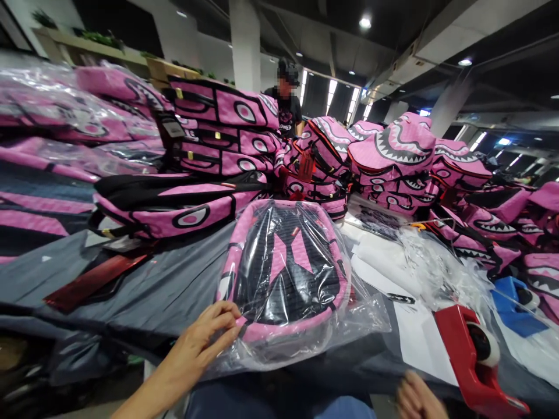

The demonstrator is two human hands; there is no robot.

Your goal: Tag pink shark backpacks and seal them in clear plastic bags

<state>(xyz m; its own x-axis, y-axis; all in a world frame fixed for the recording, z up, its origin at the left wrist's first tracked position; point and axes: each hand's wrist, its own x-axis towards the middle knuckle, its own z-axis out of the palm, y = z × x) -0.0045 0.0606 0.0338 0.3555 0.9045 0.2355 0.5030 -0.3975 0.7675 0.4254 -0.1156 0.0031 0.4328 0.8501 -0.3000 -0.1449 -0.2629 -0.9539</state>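
A pink and black backpack (286,262) lies back side up in front of me, inside a clear plastic bag (367,317). The bag's loose end spreads over the table's near edge. My left hand (217,329) is at the backpack's lower left corner, its fingers and thumb closed on the plastic there. My right hand (417,397) is low at the bottom edge of the view, left of the red tape dispenser (456,331) and apart from the bag. It looks curled, but motion blur hides the fingers, and I cannot make out anything in it.
Pink shark-pattern backpacks (227,105) are stacked behind, with bagged ones (65,110) at left. A red tag (94,282) lies on the grey-covered table (174,291). At right are white paper (419,337), crumpled plastic (437,267) and a blue tape dispenser (513,302). A person (286,107) stands beyond.
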